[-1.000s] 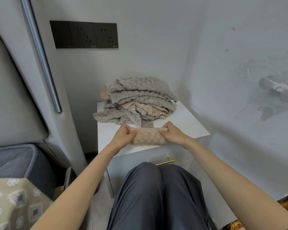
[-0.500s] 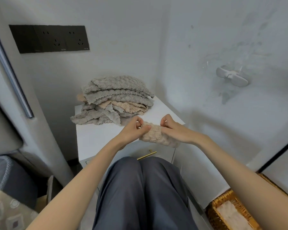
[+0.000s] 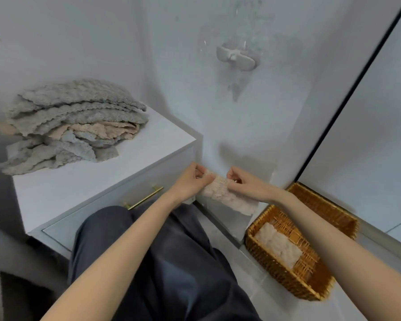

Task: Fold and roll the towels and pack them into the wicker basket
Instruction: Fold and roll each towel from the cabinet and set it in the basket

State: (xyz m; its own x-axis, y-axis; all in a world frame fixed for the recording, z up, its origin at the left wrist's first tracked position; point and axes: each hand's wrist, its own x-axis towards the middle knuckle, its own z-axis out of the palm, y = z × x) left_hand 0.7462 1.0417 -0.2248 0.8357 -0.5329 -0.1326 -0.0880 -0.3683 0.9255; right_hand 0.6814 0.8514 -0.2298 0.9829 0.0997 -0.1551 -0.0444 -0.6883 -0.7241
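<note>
Well left of the fingers [image 3: 200, 170], the towel pile [image 3: 72, 121] sat on the surface [image 3: 79, 188]. Left hand [image 3: 190, 181] and right hand [image 3: 247, 184] had fingers clamped on the rolled towel [image 3: 227, 196]. Below-right lay the wicker basket [image 3: 320, 205], one roll [image 3: 278, 245] inside.

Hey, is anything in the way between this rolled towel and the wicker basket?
Nothing visible. The rolled towel is in open air, the wicker basket is open-topped, and the packed towel inside leaves bare wicker beside it.
</note>
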